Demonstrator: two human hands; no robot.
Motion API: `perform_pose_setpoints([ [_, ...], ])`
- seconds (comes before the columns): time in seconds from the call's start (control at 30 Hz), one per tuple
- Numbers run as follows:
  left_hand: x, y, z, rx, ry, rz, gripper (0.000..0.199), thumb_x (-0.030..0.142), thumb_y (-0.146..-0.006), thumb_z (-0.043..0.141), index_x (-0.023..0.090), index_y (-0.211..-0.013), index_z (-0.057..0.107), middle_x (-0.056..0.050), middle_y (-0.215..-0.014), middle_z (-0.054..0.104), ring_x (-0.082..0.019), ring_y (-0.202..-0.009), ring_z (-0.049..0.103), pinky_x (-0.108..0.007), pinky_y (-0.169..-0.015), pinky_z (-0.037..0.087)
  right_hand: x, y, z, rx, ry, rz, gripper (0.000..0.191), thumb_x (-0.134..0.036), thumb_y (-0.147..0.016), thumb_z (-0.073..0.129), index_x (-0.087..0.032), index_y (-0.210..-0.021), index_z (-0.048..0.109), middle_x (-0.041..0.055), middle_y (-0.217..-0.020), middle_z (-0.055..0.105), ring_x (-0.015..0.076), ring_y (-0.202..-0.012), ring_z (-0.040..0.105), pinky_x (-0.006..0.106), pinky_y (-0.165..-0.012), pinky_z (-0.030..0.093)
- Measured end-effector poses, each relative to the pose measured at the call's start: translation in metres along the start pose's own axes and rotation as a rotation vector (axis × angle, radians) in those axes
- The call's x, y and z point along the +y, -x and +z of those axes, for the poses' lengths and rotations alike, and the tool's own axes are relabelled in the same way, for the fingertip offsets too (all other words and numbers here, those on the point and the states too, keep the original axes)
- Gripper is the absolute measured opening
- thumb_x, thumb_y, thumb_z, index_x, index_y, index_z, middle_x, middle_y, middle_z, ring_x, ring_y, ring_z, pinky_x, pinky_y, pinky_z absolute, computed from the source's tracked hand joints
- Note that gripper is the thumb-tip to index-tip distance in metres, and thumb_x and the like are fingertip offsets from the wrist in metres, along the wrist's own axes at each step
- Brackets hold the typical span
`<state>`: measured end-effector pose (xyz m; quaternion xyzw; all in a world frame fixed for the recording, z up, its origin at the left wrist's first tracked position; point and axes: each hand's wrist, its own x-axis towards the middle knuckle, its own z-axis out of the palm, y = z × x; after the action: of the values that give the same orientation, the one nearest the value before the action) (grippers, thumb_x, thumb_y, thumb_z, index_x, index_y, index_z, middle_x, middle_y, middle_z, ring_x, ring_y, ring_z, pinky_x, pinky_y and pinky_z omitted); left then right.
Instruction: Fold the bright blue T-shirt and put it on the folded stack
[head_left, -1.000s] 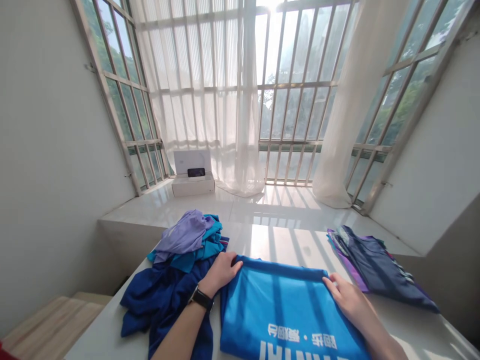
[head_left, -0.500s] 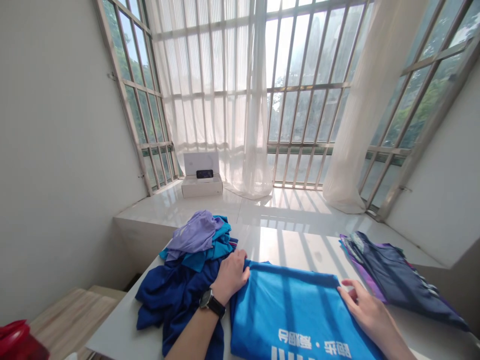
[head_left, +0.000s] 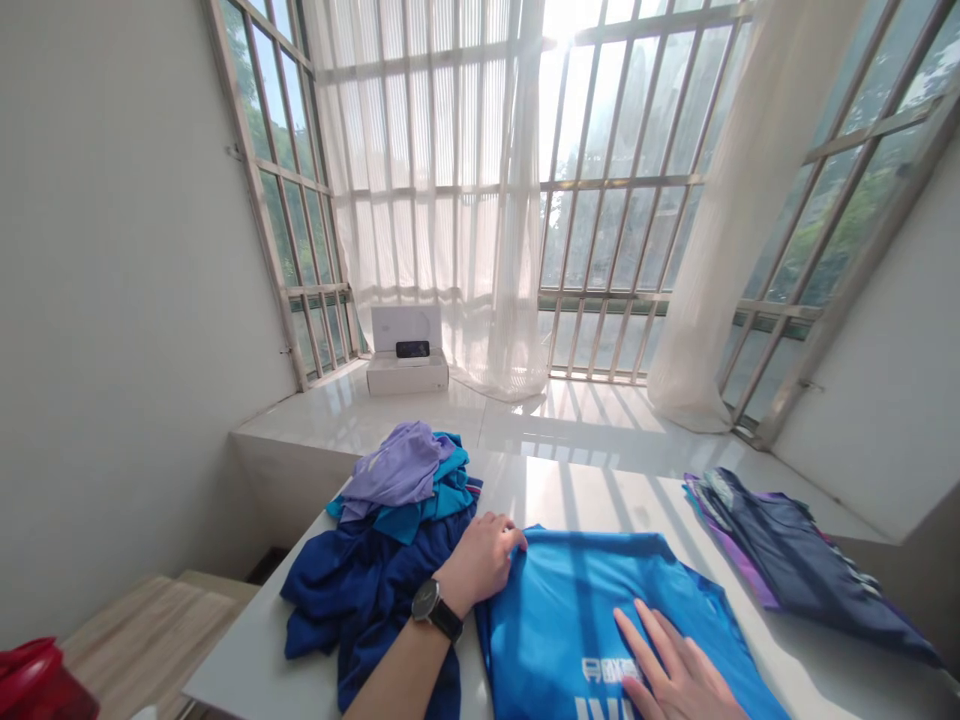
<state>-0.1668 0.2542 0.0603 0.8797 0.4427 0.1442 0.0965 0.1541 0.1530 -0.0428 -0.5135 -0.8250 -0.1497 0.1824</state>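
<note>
Sunlit white tabletop [head_left: 247,660]: blue shirt [head_left: 577,590] at near edge, left hand [head_left: 480,562] curled at its far-left corner, grip unclear, right hand [head_left: 679,672] apart, fingers spread on the cloth; smoothing seems underway, next move calling for that corner steadied.

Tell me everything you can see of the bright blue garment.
The bright blue garment looks like smooth, thin fabric, lying spread with slight creases and window-bar shadows. White print shows near the picture's bottom, partly covered by the spread right hand. The left hand touches its far left corner. It lies on the white table; its near end is out of view.
</note>
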Motion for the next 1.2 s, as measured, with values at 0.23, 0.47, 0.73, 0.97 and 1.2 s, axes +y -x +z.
perform_pose_setpoints([
  [0.23, 0.007, 0.002, 0.0, -0.031, 0.058, -0.003, 0.024, 0.035, -0.084, 0.071, 0.026, -0.107, 0.073, -0.006, -0.104, 0.067, -0.025, -0.098, 0.063, -0.039, -0.094, 0.049, 0.06, -0.087, 0.0, -0.364, -0.043, 0.097, 0.051, -0.05, -0.099, 0.041, -0.034, -0.145, 0.055, 0.005, -0.153, 0.052, 0.0367, -0.138, 0.052, 0.057, -0.107, 0.05],
  [0.47, 0.013, 0.003, 0.019, 0.017, 0.239, 0.169, 0.043, 0.056, -0.067, 0.089, 0.029, -0.097, 0.076, -0.004, -0.14, 0.057, -0.033, -0.137, 0.041, -0.046, -0.116, 0.035, 0.044, -0.149, 0.007, -0.353, -0.041, 0.164, 0.054, -0.05, -0.098, 0.044, -0.029, -0.146, 0.055, 0.0096, -0.156, 0.049, 0.037, -0.145, 0.043, 0.056, -0.12, 0.035],
  [0.73, 0.022, 0.003, 0.027, -0.16, 0.344, 0.227, 0.072, 0.071, -0.059, 0.086, 0.035, -0.12, 0.072, -0.005, -0.133, 0.062, -0.039, -0.137, 0.037, -0.061, -0.118, 0.028, 0.011, -0.097, 0.005, -0.268, -0.003, 0.232, 0.066, -0.058, -0.098, 0.039, -0.025, -0.153, 0.045, 0.0115, -0.159, 0.046, 0.0361, -0.148, 0.038, 0.057, -0.118, 0.036],
  [0.97, 0.017, 0.002, 0.017, -0.209, 0.339, 0.201, 0.073, 0.068, -0.059, 0.087, 0.034, -0.121, 0.072, -0.006, -0.133, 0.06, -0.037, -0.135, 0.04, -0.057, -0.119, 0.028, -0.016, -0.109, -0.008, -0.49, 0.002, 0.345, 0.067, -0.059, -0.099, 0.033, -0.026, -0.158, 0.034, 0.0071, -0.167, 0.028, 0.0344, -0.155, 0.022, 0.057, -0.124, 0.024],
  [1.2, 0.001, 0.007, 0.002, -0.182, 0.277, 0.115, 0.066, 0.05, -0.057, 0.093, 0.031, -0.117, 0.073, -0.005, -0.131, 0.061, -0.033, -0.129, 0.048, -0.046, -0.113, 0.038, -0.043, -0.144, -0.019, -0.527, -0.055, 0.344, 0.067, -0.056, -0.1, 0.035, -0.023, -0.158, 0.033, 0.0119, -0.167, 0.027, 0.0368, -0.155, 0.018, 0.057, -0.124, 0.02],
])
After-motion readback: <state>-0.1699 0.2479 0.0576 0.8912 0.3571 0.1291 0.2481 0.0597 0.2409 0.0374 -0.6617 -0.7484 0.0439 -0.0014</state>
